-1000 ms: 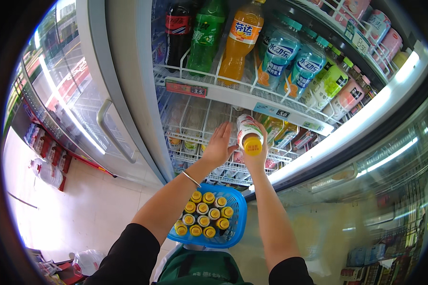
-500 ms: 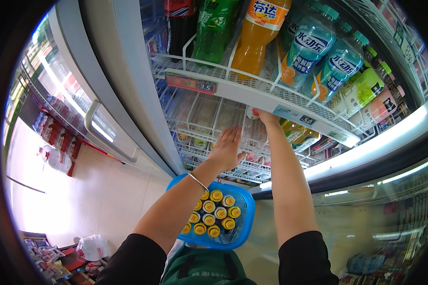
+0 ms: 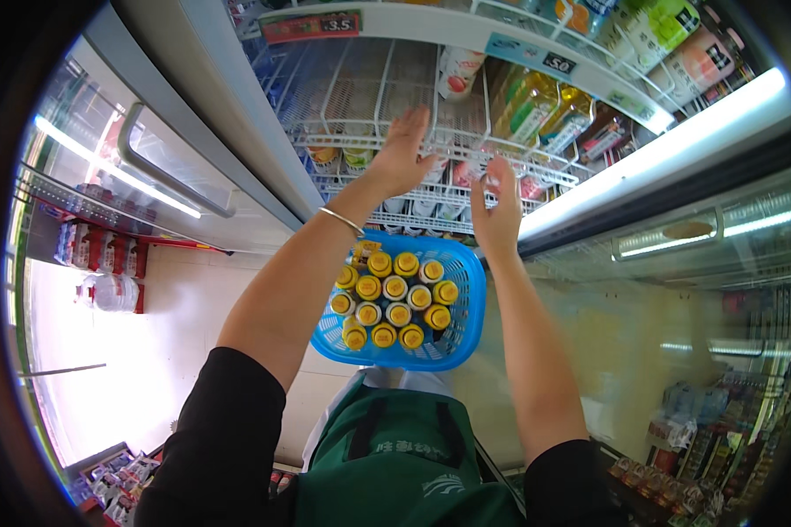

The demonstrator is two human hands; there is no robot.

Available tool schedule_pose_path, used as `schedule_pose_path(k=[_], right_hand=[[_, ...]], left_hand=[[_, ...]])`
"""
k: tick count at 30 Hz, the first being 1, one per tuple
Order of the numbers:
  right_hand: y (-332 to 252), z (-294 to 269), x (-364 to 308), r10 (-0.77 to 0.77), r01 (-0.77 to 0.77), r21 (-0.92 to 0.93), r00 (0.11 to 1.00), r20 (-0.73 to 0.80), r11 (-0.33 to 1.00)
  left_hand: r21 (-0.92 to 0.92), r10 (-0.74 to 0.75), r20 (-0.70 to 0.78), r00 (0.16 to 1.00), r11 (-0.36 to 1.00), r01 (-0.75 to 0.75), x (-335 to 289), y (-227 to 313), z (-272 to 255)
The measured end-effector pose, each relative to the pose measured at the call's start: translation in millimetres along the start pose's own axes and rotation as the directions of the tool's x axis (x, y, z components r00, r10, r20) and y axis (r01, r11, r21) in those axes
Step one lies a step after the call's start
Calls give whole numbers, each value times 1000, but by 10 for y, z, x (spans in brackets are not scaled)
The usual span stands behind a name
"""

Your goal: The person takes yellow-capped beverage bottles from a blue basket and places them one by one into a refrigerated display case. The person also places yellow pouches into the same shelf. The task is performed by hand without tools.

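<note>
"Which step is in hand?"

"From my remote seat, I judge it to be shelf stocking, between one placement and another. The next move would seem to call for reaching down, gripping one drink firmly and lifting it up."

"What surrounds it, largest first?"

"A shop with a pale floor (image 3: 180, 307), bright at left. A tall cooler (image 3: 237, 114) fills the top of the frame, a glass door (image 3: 105, 154) standing open at upper left. Inside, a white wire shelf (image 3: 347, 70), divided into lanes, crosses upper centre."

"And smaller?"

"A blue basket (image 3: 476, 303), centre, holds upright yellow-capped bottles (image 3: 395, 288). At upper centre, the left hand (image 3: 402, 158) has outstretched fingers, holding nothing. Lower and to its right, the right hand (image 3: 498, 209) has loosely curled fingers; I see nothing in them. Beyond both, top centre, a white bottle (image 3: 460, 75) stands in a lane, touching neither."
</note>
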State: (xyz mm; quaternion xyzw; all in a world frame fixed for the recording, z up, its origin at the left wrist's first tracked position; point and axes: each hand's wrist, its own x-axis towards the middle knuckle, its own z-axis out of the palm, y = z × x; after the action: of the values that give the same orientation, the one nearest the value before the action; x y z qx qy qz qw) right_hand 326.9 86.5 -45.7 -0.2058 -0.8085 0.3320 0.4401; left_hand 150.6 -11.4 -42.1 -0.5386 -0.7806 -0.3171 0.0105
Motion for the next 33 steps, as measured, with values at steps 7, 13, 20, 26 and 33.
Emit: schedule_pose_path(k=[7,13,20,26,33], right_hand=[[553,-387,-1818,462,-404,-238,837,293,883],[756,-250,-2533,628,-536,-341,725,282,772],[504,-82,-2795,644,-475,-440,626,440,762],[540,41,-2533,547,-376,-427,729,411,822],[828,391,-2432,391,-26,-493,645,656,870]], left_hand=[[-268,16,124,992,963,18,-1799,187,780],[-216,-467,630,620,662,718,-2657,180,938],[-235,-252,515,819,878,418,-3123,143,1178],[-289,-295,542,787,813,505,-3097,146,1156],[-292,-354,539,764,772,564,-3155,230,1117]])
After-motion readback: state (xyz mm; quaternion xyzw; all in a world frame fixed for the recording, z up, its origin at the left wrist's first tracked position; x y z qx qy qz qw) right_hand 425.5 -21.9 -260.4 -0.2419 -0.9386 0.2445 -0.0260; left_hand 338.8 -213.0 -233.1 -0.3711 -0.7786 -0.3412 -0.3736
